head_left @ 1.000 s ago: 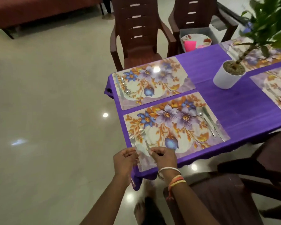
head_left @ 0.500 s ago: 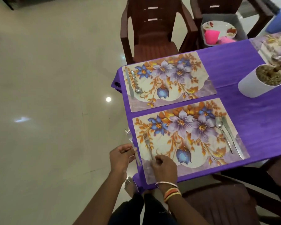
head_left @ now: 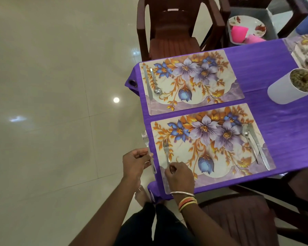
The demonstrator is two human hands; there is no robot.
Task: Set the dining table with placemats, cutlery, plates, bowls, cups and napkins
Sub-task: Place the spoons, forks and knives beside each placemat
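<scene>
Here, the right hand [head_left: 179, 174] pinches a fork [head_left: 166, 148] on the placemat [head_left: 212, 144]. The left hand [head_left: 135, 161] grips a second fork [head_left: 147, 144]; best laid parallel.

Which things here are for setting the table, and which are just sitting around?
For the job: outer fork, inner fork, near placemat, far placemat, spoon, knife, plate, pink cup.
Just there: plant pot, chair.

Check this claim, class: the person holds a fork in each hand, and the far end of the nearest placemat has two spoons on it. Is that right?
Not quite. The head view shows the left hand gripping one fork and the right hand pinching the other fork, but the far end of the nearest placemat has a spoon and a knife, not two spoons.
</scene>
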